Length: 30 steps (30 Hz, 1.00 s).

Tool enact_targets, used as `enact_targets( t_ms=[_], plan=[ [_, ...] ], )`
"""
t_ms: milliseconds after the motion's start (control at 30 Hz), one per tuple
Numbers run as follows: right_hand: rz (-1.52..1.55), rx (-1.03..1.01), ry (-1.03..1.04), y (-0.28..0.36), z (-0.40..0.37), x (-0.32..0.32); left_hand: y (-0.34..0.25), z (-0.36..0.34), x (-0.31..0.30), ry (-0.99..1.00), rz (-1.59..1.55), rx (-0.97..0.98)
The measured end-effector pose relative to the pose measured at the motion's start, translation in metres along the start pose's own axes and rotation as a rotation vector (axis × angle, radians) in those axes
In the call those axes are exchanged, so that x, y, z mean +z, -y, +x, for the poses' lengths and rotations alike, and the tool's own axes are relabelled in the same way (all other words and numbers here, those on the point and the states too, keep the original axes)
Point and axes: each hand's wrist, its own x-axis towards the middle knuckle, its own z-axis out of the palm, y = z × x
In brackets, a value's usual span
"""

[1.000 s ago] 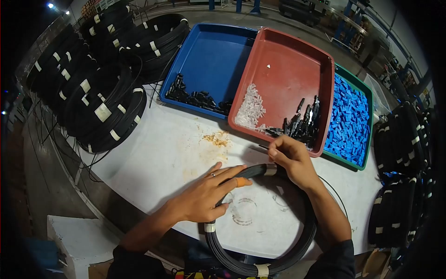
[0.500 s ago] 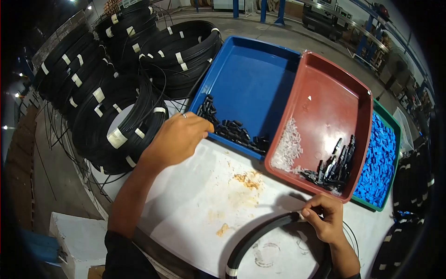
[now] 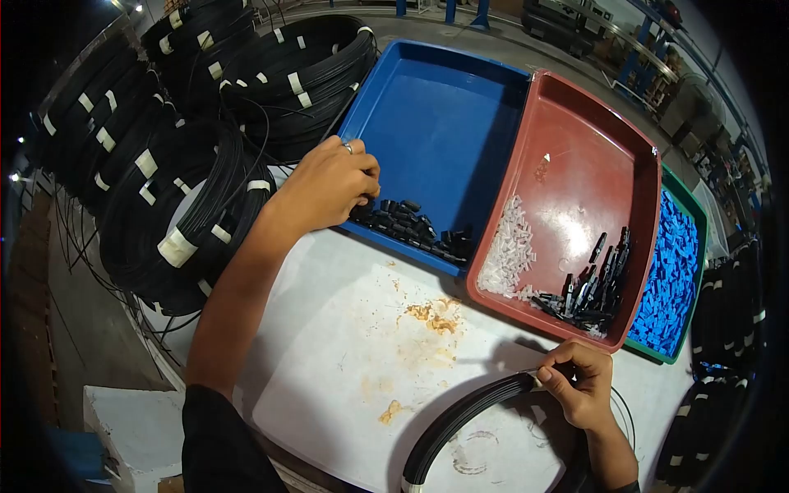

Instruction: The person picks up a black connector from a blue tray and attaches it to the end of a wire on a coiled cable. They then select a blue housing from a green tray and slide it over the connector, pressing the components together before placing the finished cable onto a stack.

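Coil (image 3: 460, 411) lies near-right on table (image 3: 345, 345), right hand (image 3: 579, 386) pinching its top end. Left hand (image 3: 329, 185) far left, curled over black clips (image 3: 419, 226) in blue tray (image 3: 444, 123); can't tell if one's grabbed. Fitting prob. not yet begun.

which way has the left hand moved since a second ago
Yes. The left hand left the coil and went up to the black parts in the blue tray.
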Motion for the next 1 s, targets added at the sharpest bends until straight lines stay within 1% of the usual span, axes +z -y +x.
enact_targets(
  t_ms=[100,200,233,300,333,367,400,433,500,567,600,633,667,700,767,833,900,933,1000],
  plan=[
    [0.054,0.015,-0.014,-0.002,-0.001,0.001,-0.002,-0.002,0.001,0.038,-0.013,0.006],
    [0.157,0.04,-0.039,-0.001,-0.002,0.001,-0.006,-0.004,0.001,0.028,-0.037,-0.023],
    [0.154,0.035,-0.051,0.003,-0.004,0.0,-0.005,-0.005,0.0,-0.001,-0.097,-0.029],
    [0.075,-0.039,-0.085,0.011,-0.007,-0.006,-0.009,-0.002,-0.008,-0.043,-0.15,-0.014],
    [-0.037,-0.105,-0.079,0.013,-0.008,-0.012,-0.016,-0.001,-0.013,-0.094,-0.179,-0.049],
    [-0.042,-0.106,-0.102,0.014,-0.011,-0.016,-0.023,0.0,-0.016,-0.142,-0.212,-0.081],
    [-0.104,-0.111,-0.143,0.013,-0.014,-0.02,-0.031,0.001,-0.02,-0.203,-0.223,-0.048],
    [-0.166,-0.114,-0.185,0.011,-0.018,-0.024,-0.044,0.005,-0.024,-0.208,-0.227,-0.02],
    [-0.12,-0.087,-0.251,-0.003,-0.028,-0.032,-0.074,0.012,-0.034,-0.246,-0.452,-0.028],
    [-0.02,0.003,-0.285,-0.011,-0.041,-0.036,-0.109,0.018,-0.033,-0.308,-0.657,0.071],
    [0.018,-0.062,-0.309,-0.019,-0.047,-0.034,-0.131,0.02,-0.03,-0.302,-0.791,0.079],
    [0.031,-0.039,-0.312,-0.016,-0.053,-0.033,-0.153,0.022,-0.026,-0.297,-0.922,0.087],
    [-0.04,-0.091,-0.33,-0.018,-0.055,-0.033,-0.173,0.022,-0.018,-0.259,-1.028,0.055],
    [-0.11,-0.139,-0.345,-0.019,-0.058,-0.033,-0.197,0.025,-0.018,-0.258,-1.03,0.087],
    [-0.066,-0.202,-0.4,-0.015,-0.06,-0.033,-0.236,0.029,-0.011,-0.205,-1.116,0.059],
    [-0.096,-0.255,-0.436,-0.014,-0.063,-0.033,-0.261,0.033,-0.006,-0.211,-1.073,0.037],
    [-0.106,-0.277,-0.47,-0.017,-0.065,-0.034,-0.272,0.036,0.001,-0.179,-1.114,-0.012],
    [-0.108,-0.273,-0.477,-0.018,-0.065,-0.034,-0.274,0.037,0.004,-0.175,-1.117,-0.006],
    [-0.136,-0.249,-0.489,-0.021,-0.065,-0.033,-0.274,0.037,0.009,-0.267,-1.116,0.004]
  ],
)
